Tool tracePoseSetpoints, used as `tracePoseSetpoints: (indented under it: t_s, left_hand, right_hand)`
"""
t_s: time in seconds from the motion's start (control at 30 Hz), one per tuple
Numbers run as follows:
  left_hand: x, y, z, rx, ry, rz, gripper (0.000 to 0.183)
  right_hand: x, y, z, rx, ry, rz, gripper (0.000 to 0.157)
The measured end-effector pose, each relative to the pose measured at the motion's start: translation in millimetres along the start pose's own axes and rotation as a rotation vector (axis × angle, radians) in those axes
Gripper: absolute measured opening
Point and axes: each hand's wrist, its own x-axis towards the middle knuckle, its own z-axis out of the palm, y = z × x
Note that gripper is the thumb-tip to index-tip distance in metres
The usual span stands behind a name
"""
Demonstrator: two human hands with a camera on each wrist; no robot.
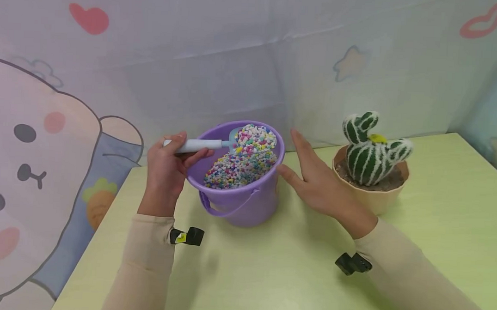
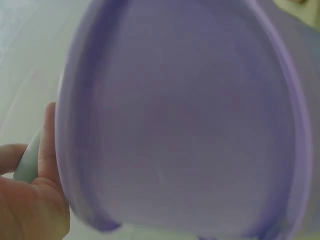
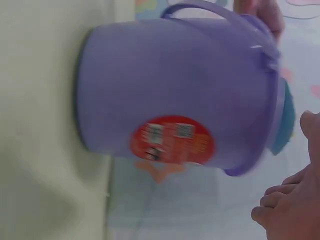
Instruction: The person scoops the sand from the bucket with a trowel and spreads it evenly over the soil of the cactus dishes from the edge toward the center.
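Observation:
In the head view my left hand [image 1: 166,170] grips the white handle of a small scoop shovel [image 1: 199,146] over the purple bucket [image 1: 246,206]. The blue blade of the shovel carries a heap of multicoloured beads [image 1: 255,139]. More small beads [image 1: 239,171] fill part of the bucket below it. My right hand [image 1: 318,181] is beside the bucket's right rim, fingers extended and holding nothing. In the right wrist view the blue blade [image 3: 286,117] shows past the bucket's rim. The bucket wall [image 2: 190,115] fills most of the left wrist view and hides part of the hand there.
A cactus [image 1: 371,160] with white stripes and a yellow flower stands in a peach pot [image 1: 375,200] right of my right hand. Everything rests on a yellow-green table [image 1: 268,276]. Behind it hangs a printed cloth [image 1: 218,89] with cartoon figures.

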Motion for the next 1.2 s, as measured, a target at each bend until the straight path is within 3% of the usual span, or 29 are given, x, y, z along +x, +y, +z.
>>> tracePoseSetpoints:
  t_s: [0.17, 0.27, 0.37, 0.43, 0.5, 0.6, 0.7, 0.83, 0.97, 1.1, 1.2]
  left_hand:
    - [-5.0, -2.5, 22.5, -0.016, 0.020, 0.011, 0.017]
    - [-8.3, -5.5, 36.3, -0.002, 0.002, -0.019, 0.016]
    - [-10.2, -10.6, 50.7, 0.028, -0.031, -0.035, 0.015]
    - [-10.5, -14.2, 59.8, 0.054, -0.046, -0.036, 0.014]
    - [-10.2, -17.2, 67.6, 0.067, -0.059, -0.039, 0.014]
    - [-9.6, -20.9, 77.0, 0.085, -0.071, -0.051, 0.014]
    - [-11.6, -24.8, 85.9, 0.104, -0.070, -0.065, 0.014]
    - [-16.7, -29.9, 97.2, 0.142, -0.054, -0.076, 0.013]
    - [-21.4, -33.7, 107.0, 0.177, -0.038, -0.087, 0.012]
    - [-25.5, -36.7, 115.0, 0.203, -0.027, -0.102, 0.013]
    - [-22.5, -35.3, 116.7, 0.222, -0.032, -0.126, 0.016]
  right_hand:
    - [-17, -13, -33.0, -0.028, 0.152, -0.065, 0.073]
    - [-30, -17, -54.4, -0.020, 0.311, -0.158, 0.064]
    - [-41, -15, -75.8, 0.031, 0.504, -0.324, 0.055]
    - [-47, -12, -89.8, 0.061, 0.601, -0.371, 0.051]
    - [-53, -5, -102.5, 0.102, 0.652, -0.351, 0.049]
    - [-62, 15, -117.4, 0.162, 0.667, -0.204, 0.052]
    - [-68, 50, -123.8, 0.265, 0.678, -0.095, 0.050]
    - [-75, 107, -115.6, 0.352, 0.615, 0.020, 0.047]
    - [-84, 146, -100.6, 0.432, 0.377, 0.073, 0.053]
    - [-90, 160, -95.2, 0.537, 0.099, 0.061, 0.060]
    - [-89, 154, -98.2, 0.542, -0.023, 0.074, 0.073]
